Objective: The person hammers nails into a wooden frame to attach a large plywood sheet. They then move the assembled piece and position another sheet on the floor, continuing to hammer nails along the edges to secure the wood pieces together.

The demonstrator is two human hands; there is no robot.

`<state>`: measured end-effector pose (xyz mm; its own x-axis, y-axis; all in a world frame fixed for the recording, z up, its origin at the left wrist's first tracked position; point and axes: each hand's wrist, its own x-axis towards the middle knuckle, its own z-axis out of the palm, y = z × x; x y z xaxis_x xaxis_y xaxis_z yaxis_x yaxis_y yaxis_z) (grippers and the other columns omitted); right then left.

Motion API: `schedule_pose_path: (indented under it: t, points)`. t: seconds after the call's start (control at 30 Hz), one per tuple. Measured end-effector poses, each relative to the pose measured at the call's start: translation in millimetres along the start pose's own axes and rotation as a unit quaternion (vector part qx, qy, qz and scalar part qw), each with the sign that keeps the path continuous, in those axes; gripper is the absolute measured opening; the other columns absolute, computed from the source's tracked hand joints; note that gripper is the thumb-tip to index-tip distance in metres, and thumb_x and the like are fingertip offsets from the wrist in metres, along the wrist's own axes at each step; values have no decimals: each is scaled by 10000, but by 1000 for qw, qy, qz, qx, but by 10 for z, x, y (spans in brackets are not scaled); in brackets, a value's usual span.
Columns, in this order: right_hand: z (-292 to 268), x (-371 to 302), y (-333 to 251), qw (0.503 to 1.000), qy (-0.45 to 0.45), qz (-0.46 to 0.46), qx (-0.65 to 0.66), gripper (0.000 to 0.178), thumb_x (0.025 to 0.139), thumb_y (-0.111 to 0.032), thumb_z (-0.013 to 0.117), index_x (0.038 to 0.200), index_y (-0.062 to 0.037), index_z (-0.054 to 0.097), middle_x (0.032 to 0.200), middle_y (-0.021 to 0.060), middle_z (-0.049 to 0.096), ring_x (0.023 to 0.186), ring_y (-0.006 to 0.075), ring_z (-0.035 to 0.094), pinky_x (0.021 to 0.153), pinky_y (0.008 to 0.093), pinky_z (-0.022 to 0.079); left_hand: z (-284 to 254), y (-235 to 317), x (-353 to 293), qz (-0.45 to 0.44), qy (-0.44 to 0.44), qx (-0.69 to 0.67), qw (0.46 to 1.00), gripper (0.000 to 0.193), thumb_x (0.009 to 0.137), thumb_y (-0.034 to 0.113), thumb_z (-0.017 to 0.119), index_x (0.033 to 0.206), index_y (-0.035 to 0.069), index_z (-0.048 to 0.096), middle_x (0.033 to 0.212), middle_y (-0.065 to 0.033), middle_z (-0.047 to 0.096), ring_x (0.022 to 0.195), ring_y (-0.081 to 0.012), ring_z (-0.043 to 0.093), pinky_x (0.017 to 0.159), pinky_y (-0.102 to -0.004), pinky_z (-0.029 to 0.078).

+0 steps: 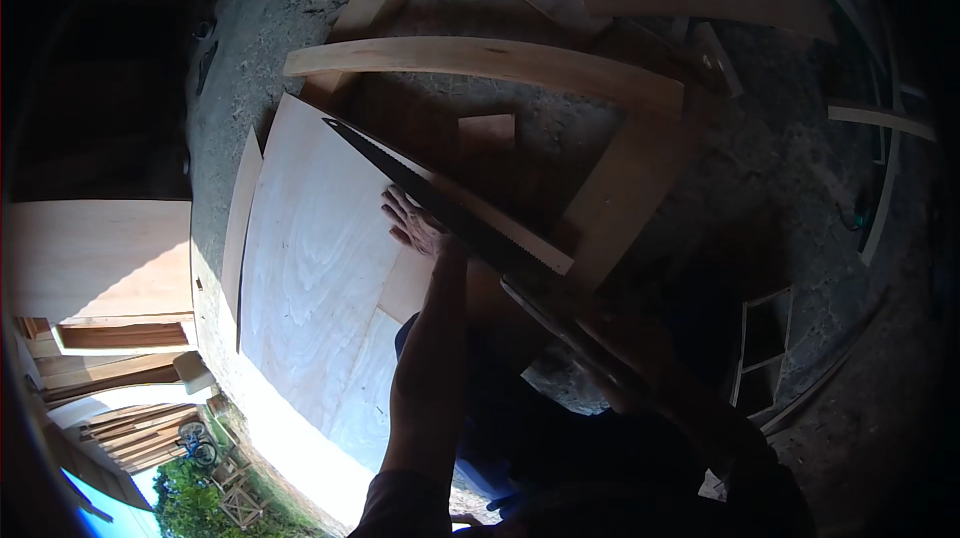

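My left hand [415, 223] lies on a pale plywood sheet [310, 228] with its fingers stretched out, close to the sheet's right edge. A handsaw [430, 193] slants across that edge, its dark toothed blade pointing to the far left. In deep shadow at the lower right, my right hand [625, 378] is closed around the saw's handle end; its fingers barely show. Along the toothed side of the blade runs a narrow pale wood strip [510, 230]. Beside my left wrist, a lighter rectangular patch shows on the sheet.
Beyond the sheet, a long board [480, 56] lies across other timber. A wide plank [625, 188] rests on the right. A small wood offcut [487, 131] lies on the dark ground between them. Another plywood panel [100, 258] and stacked boards [140, 433] stand at the left.
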<state>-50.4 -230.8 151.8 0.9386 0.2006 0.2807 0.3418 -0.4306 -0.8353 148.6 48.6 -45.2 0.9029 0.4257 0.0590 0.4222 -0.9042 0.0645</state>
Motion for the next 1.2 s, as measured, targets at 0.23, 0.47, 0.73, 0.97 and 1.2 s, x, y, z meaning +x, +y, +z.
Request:
schedule_pose_path:
  t: [0.23, 0.47, 0.73, 0.97, 1.2]
  points:
    - [-79, -125, -43, 999, -35, 40, -10, 649, 824, -139, 720, 1410, -51, 457, 1292, 194, 578, 1041, 319, 664, 855, 406, 558, -550, 116, 74, -110, -34, -349, 930, 621, 1021, 524, 309, 1481, 113, 375, 1597, -87, 271, 1494, -316, 178, 1200, -481, 69]
    - [3, -81, 147, 984, -110, 123, 63, 648, 838, -140, 697, 1429, -79, 438, 1280, 166, 588, 1012, 296, 665, 835, 392, 566, -238, 114, -44, 17, -59, -200, 978, 704, 1011, 609, 166, 1578, 192, 183, 1656, -22, 110, 1525, -285, 19, 1194, -484, -9]
    - [-136, 97, 46, 996, -52, 55, 46, 633, 840, -78, 660, 1434, -88, 442, 1165, 171, 647, 935, 299, 691, 804, 377, 583, -328, 88, 65, -15, -157, -303, 940, 743, 986, 665, 186, 1582, 222, 155, 1663, -15, 35, 1524, -263, -73, 1169, -502, -109]
    - [-110, 58, 47, 990, -81, 94, 60, 616, 809, -68, 702, 1384, -53, 482, 1150, 174, 651, 970, 315, 687, 809, 391, 587, -408, 120, 56, -7, -185, -270, 945, 772, 968, 698, 195, 1582, 231, 157, 1664, -14, 10, 1521, -255, -103, 1164, -502, -120]
    - [-178, -93, 108, 991, -90, 91, 48, 660, 826, -110, 697, 1431, -100, 434, 1203, 152, 642, 999, 301, 683, 826, 389, 586, -412, 158, 48, -30, -160, -306, 938, 756, 966, 697, 205, 1570, 243, 222, 1664, 1, 20, 1522, -258, -93, 1165, -512, -110]
